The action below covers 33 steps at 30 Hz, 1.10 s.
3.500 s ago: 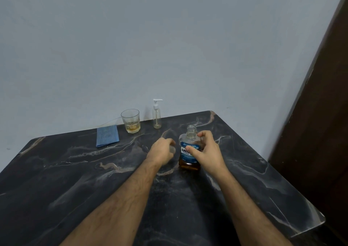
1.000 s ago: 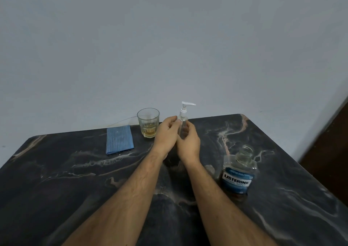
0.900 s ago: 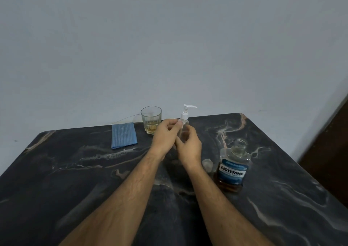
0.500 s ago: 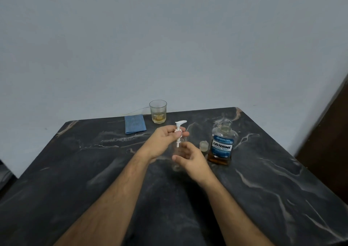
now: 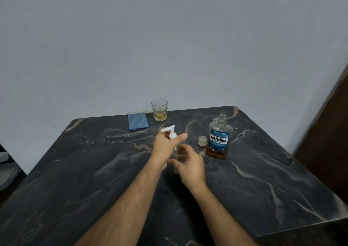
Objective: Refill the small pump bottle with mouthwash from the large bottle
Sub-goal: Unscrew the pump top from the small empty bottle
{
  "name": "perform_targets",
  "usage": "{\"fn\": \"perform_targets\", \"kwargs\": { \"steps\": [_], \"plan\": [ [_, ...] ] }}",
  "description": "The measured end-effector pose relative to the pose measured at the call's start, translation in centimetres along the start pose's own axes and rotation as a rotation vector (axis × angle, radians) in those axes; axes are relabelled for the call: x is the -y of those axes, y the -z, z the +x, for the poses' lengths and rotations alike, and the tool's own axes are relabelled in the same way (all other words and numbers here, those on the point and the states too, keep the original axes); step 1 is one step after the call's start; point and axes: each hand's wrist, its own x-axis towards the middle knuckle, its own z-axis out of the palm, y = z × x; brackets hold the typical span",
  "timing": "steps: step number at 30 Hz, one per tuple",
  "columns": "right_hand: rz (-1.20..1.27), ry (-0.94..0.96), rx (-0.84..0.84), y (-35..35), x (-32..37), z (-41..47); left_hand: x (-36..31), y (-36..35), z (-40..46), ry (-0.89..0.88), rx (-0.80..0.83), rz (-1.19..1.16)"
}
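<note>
The small clear pump bottle [image 5: 178,154] stands at the middle of the dark marble table [image 5: 94,170], mostly hidden between my hands. My left hand [image 5: 165,148] grips its white pump head [image 5: 170,132] at the collar. My right hand [image 5: 190,164] wraps the bottle's clear body from the right. The large Listerine bottle [image 5: 218,138] stands upright to the right, uncapped, with amber liquid low in it. Its clear cap [image 5: 202,141] lies on the table just left of it.
A drinking glass [image 5: 159,109] with a little yellowish liquid stands at the table's far edge. A folded blue cloth [image 5: 138,121] lies to its left. A grey wall rises behind the table, and a dark wooden panel [image 5: 331,132] stands at the right.
My hands brought the pump bottle from the table's far edge toward the middle. The left hand keeps gripping the pump head and has turned at the wrist; the Listerine bottle stays put.
</note>
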Motion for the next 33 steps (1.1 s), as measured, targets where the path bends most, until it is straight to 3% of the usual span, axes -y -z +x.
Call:
{"fn": "perform_targets", "kwargs": {
  "steps": [4,7,14,21,31,33],
  "plan": [
    [0.044,-0.030,0.021,0.6,0.0,-0.5,-0.5,1.3,-0.4,-0.031,0.288,-0.031],
    [0.069,-0.043,0.047,1.2,0.0,-0.4,-0.1,2.1,-0.6,-0.006,0.377,-0.140],
    [0.083,-0.054,0.035,1.5,-0.5,-0.1,-0.4,2.0,-0.5,-0.097,0.262,-0.087],
    [-0.006,-0.023,0.021,1.9,-0.7,-0.1,-0.9,1.2,-0.2,-0.079,0.202,-0.071],
    [0.034,-0.040,0.030,2.6,-0.7,0.1,-0.8,1.5,0.0,0.024,0.395,-0.149],
    [0.038,-0.041,0.030,2.6,-0.8,0.1,-0.7,1.7,0.1,-0.005,0.366,-0.097]
  ]
}}
